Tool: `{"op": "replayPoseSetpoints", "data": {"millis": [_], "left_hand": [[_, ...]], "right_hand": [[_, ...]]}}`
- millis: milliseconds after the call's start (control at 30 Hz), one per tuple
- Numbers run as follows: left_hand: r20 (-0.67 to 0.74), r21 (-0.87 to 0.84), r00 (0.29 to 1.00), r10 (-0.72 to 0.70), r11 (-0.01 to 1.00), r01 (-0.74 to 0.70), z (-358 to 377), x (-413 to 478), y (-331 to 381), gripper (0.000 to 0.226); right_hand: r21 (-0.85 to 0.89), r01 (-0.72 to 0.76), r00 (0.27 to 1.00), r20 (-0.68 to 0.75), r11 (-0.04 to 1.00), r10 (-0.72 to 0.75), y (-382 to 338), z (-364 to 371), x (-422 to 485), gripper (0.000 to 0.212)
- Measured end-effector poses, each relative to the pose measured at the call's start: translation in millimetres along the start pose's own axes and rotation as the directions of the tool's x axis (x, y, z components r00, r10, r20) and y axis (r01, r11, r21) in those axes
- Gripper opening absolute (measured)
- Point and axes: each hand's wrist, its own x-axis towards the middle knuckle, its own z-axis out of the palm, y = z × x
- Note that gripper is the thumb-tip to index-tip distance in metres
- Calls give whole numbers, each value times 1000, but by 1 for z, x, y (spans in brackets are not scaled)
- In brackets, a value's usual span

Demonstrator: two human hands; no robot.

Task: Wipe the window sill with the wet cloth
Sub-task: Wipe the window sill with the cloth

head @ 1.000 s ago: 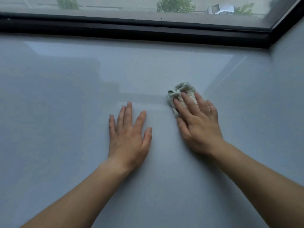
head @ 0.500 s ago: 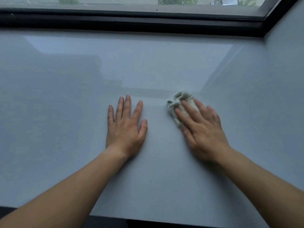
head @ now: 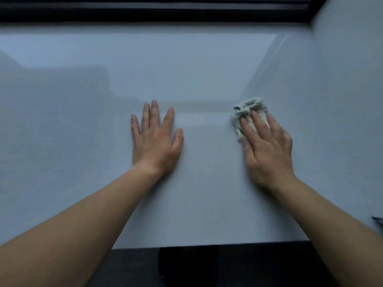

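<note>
R hand (head: 267, 150), flat on cloth (head: 248, 110), no clench, slides right away from L hand (head: 155, 141), flat on sill (head: 207, 204); mid-wipe imo.

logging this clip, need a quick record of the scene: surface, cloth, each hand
surface: pale glossy window sill, dark window frame along its far edge
cloth: small, pale, crumpled, lying on the sill right of centre
right hand: fingers laid over the cloth, pressing it down
left hand: flat on the sill, palm down, apart from the cloth
</note>
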Motion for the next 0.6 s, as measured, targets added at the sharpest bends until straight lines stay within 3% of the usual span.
{"op": "replayPoseSetpoints", "data": {"millis": [67,200,267,300,367,433,467,500,600], "left_hand": [[-52,-59,998,27,998,-30,0,-3,-1,57],[-97,-99,989,115,987,-124,-1,-9,-3,49],[-105,-91,983,151,983,-161,-2,-16,-2,49],[-113,-88,979,168,980,-179,-3,-22,0,50],[-93,-102,975,200,972,-209,-2,-40,8,56],[-32,-132,978,208,969,-211,1,-58,16,62],[-2,-127,978,209,970,-208,4,-65,18,64],[15,-99,976,217,972,-214,7,-71,18,64],[10,-12,971,240,971,-240,12,-75,18,64]], "right_hand": [[-5,-100,994,-44,995,99,-24,3,-11,58],[-46,281,960,23,959,-280,-51,9,-89,54],[-29,373,927,46,927,-371,-31,6,-97,50],[-24,340,940,34,940,-339,-20,5,-92,49],[1,119,993,0,993,-119,-10,2,-76,50],[31,-115,993,-22,993,116,-23,2,-71,54],[25,-161,986,-42,987,162,-37,3,-79,56],[8,-134,990,-51,991,134,-51,6,-94,56],[-26,192,981,13,981,-192,-66,8,-152,57]]}}
